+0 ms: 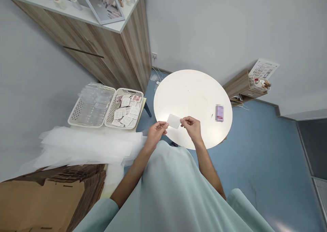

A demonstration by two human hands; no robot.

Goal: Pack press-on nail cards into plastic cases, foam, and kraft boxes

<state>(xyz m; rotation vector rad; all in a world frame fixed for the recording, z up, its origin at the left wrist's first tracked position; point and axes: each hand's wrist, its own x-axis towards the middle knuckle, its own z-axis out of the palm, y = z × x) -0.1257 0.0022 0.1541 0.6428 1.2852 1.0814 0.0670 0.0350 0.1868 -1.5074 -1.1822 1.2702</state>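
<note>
A small pale rectangular card is held up over the near left edge of the round white table. My left hand pinches its left corner between thumb and fingers. At the card's right side, my right hand grips the other edge in the same way. The card's face looks blank from here, and whether it is paper or plastic I cannot tell. Farther right on the table lies a small purple packet, its print blurred, apart from both hands.
To the left stand a white basket of clear plastic sleeves and a white basket of printed cards. White foam sheets and folded cardboard boxes lie nearer. A wooden cabinet and a small wooden shelf unit stand by the walls.
</note>
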